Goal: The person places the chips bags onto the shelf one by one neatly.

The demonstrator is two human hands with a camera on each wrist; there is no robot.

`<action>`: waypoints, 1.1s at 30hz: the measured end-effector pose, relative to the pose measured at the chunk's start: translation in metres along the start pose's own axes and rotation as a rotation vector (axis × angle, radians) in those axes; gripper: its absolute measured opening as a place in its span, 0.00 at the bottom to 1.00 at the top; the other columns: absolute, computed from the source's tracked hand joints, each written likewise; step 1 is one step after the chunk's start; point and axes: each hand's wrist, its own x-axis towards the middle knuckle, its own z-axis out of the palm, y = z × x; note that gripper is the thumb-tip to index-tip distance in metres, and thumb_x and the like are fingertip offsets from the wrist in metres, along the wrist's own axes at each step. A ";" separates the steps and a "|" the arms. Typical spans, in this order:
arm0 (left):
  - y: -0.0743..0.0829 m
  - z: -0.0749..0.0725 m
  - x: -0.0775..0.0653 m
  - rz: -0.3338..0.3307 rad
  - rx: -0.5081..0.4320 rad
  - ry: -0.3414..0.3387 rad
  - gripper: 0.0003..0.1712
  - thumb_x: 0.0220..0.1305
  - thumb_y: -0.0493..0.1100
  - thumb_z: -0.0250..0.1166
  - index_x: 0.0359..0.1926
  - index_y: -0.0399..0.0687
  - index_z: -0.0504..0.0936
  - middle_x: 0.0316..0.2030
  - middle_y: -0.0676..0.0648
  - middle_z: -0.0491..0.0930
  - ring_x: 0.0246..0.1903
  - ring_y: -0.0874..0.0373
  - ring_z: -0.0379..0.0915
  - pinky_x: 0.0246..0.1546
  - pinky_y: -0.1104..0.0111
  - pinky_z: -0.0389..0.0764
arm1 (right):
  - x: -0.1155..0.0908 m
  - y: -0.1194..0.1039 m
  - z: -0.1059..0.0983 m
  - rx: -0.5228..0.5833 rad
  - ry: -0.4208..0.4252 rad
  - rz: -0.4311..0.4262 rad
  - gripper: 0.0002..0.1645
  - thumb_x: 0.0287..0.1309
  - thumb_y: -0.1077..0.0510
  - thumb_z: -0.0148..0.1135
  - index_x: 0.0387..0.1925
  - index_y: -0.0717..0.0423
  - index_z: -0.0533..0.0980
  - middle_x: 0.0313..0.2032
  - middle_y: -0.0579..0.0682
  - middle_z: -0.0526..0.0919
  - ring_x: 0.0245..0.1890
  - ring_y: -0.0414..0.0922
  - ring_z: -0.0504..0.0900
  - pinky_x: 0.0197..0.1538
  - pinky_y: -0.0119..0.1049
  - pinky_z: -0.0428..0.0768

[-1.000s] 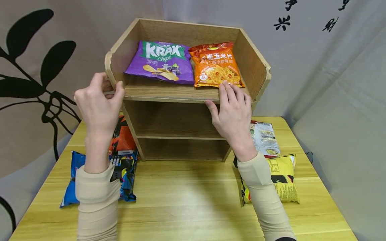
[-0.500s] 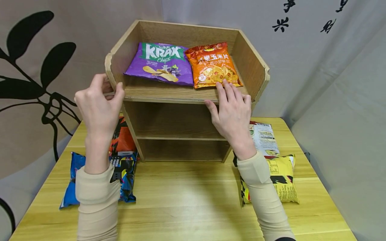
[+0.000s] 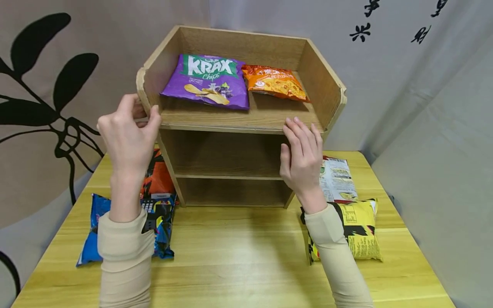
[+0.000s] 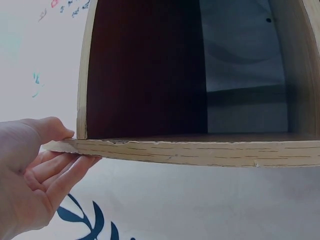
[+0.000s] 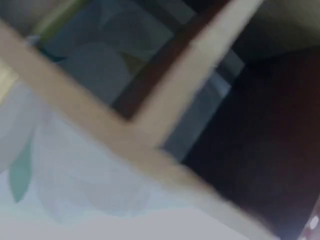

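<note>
A small wooden shelf stands on the table, with two chip bags on its top tier. On the left lies a purple KRAX chip bag; beside it an orange corn chip bag lies tilted, its front edge raised. My left hand pinches the front edge of the shelf's left side panel, thumb on the inner side and fingers on the outer side in the left wrist view. My right hand, fingers nearly straight, is at the front right edge of the top tier, apart from the orange bag.
Left of the shelf lie a blue chip bag and a red-orange bag. At its right are a yellow bag and a white-backed bag. The two lower tiers open toward the front.
My right hand has drawn back and down from the orange bag. That bag has gone from facing up to a tilted pose farther back. My left hand has kept its place.
</note>
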 end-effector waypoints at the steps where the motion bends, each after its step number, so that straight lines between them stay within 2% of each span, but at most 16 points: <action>1: 0.000 0.000 0.000 0.002 -0.001 0.003 0.16 0.62 0.42 0.59 0.41 0.30 0.80 0.34 0.36 0.86 0.31 0.40 0.84 0.31 0.96 0.55 | -0.006 0.002 -0.001 0.027 0.039 -0.025 0.21 0.69 0.53 0.43 0.41 0.64 0.78 0.51 0.59 0.82 0.58 0.53 0.77 0.64 0.50 0.67; 4: 0.000 0.001 0.000 0.002 0.003 0.005 0.16 0.62 0.42 0.59 0.40 0.30 0.80 0.34 0.36 0.86 0.31 0.40 0.84 0.31 0.95 0.55 | -0.025 0.010 -0.005 0.050 0.133 -0.073 0.19 0.67 0.56 0.44 0.34 0.64 0.78 0.49 0.59 0.83 0.55 0.54 0.78 0.59 0.49 0.72; 8: 0.000 0.001 -0.001 0.009 0.003 0.007 0.15 0.62 0.42 0.59 0.40 0.30 0.80 0.34 0.36 0.86 0.30 0.40 0.84 0.31 0.95 0.55 | -0.055 0.027 -0.012 -0.006 0.176 -0.062 0.14 0.61 0.62 0.46 0.28 0.64 0.77 0.41 0.60 0.82 0.43 0.57 0.77 0.45 0.50 0.71; 14: -0.001 0.002 -0.001 0.011 0.006 0.025 0.15 0.61 0.41 0.59 0.40 0.31 0.80 0.33 0.36 0.86 0.30 0.40 0.84 0.32 0.93 0.55 | -0.085 0.054 -0.031 -0.051 0.050 0.013 0.11 0.51 0.68 0.47 0.25 0.67 0.76 0.22 0.60 0.79 0.23 0.57 0.73 0.30 0.48 0.69; 17: -0.002 0.003 -0.001 0.007 0.006 0.027 0.15 0.61 0.42 0.59 0.40 0.32 0.81 0.33 0.37 0.87 0.30 0.40 0.84 0.33 0.91 0.56 | -0.096 0.066 -0.041 -0.132 -0.079 0.072 0.10 0.50 0.67 0.47 0.24 0.67 0.76 0.16 0.59 0.77 0.15 0.55 0.71 0.21 0.46 0.69; 18: -0.002 0.003 -0.001 0.007 0.005 0.026 0.15 0.61 0.42 0.59 0.40 0.32 0.80 0.33 0.37 0.87 0.30 0.40 0.84 0.33 0.90 0.56 | -0.099 0.070 -0.044 -0.168 -0.146 0.106 0.10 0.50 0.67 0.47 0.24 0.66 0.76 0.15 0.58 0.77 0.13 0.54 0.71 0.19 0.45 0.68; 20: -0.002 0.003 -0.001 0.006 0.006 0.025 0.15 0.61 0.42 0.59 0.40 0.32 0.80 0.33 0.37 0.86 0.30 0.40 0.84 0.33 0.88 0.58 | -0.101 0.078 -0.053 -0.236 -0.344 0.203 0.10 0.52 0.65 0.48 0.25 0.65 0.76 0.16 0.59 0.78 0.14 0.54 0.73 0.18 0.46 0.69; 22: -0.002 0.002 -0.001 0.005 0.006 0.019 0.15 0.61 0.42 0.59 0.40 0.32 0.80 0.34 0.36 0.86 0.31 0.40 0.84 0.33 0.89 0.58 | -0.101 0.086 -0.063 -0.268 -0.646 0.363 0.11 0.57 0.60 0.50 0.32 0.64 0.77 0.21 0.59 0.81 0.18 0.55 0.77 0.21 0.48 0.72; 24: -0.002 0.002 -0.001 0.006 0.004 0.011 0.15 0.62 0.42 0.59 0.40 0.31 0.80 0.34 0.36 0.86 0.31 0.40 0.84 0.33 0.90 0.57 | -0.100 0.092 -0.074 -0.256 -0.989 0.537 0.18 0.62 0.52 0.52 0.41 0.64 0.76 0.32 0.62 0.84 0.29 0.58 0.81 0.30 0.52 0.76; 25: -0.001 0.002 -0.001 0.008 0.003 0.007 0.16 0.62 0.42 0.59 0.40 0.31 0.80 0.34 0.36 0.86 0.31 0.40 0.84 0.33 0.91 0.57 | -0.099 0.095 -0.080 -0.224 -1.152 0.610 0.23 0.63 0.48 0.52 0.47 0.64 0.74 0.38 0.64 0.83 0.35 0.60 0.82 0.35 0.53 0.76; 27: -0.001 0.002 -0.001 0.010 0.001 0.007 0.15 0.62 0.42 0.59 0.40 0.31 0.80 0.34 0.36 0.86 0.31 0.40 0.84 0.33 0.93 0.56 | -0.098 0.101 -0.089 -0.119 -1.419 0.743 0.35 0.62 0.39 0.53 0.56 0.64 0.68 0.48 0.66 0.80 0.45 0.61 0.80 0.43 0.55 0.76; 28: -0.001 0.003 -0.001 0.011 0.000 0.011 0.15 0.62 0.42 0.59 0.40 0.31 0.80 0.34 0.36 0.86 0.31 0.40 0.84 0.32 0.94 0.56 | -0.098 0.103 -0.093 -0.043 -1.504 0.780 0.39 0.61 0.37 0.54 0.59 0.65 0.66 0.50 0.68 0.79 0.48 0.62 0.79 0.46 0.55 0.76; 30: -0.001 0.002 -0.001 0.017 0.004 0.015 0.15 0.61 0.42 0.59 0.40 0.31 0.80 0.34 0.36 0.86 0.31 0.40 0.84 0.33 0.93 0.55 | -0.098 0.107 -0.099 0.100 -1.618 0.814 0.44 0.57 0.37 0.59 0.61 0.65 0.63 0.54 0.69 0.76 0.52 0.62 0.77 0.51 0.55 0.76; 33: -0.001 0.002 -0.001 0.014 0.003 0.016 0.15 0.61 0.42 0.59 0.40 0.31 0.80 0.34 0.36 0.86 0.31 0.40 0.84 0.32 0.93 0.55 | -0.099 0.110 -0.106 0.230 -1.683 0.829 0.45 0.49 0.40 0.68 0.60 0.64 0.65 0.55 0.69 0.76 0.55 0.61 0.76 0.54 0.55 0.75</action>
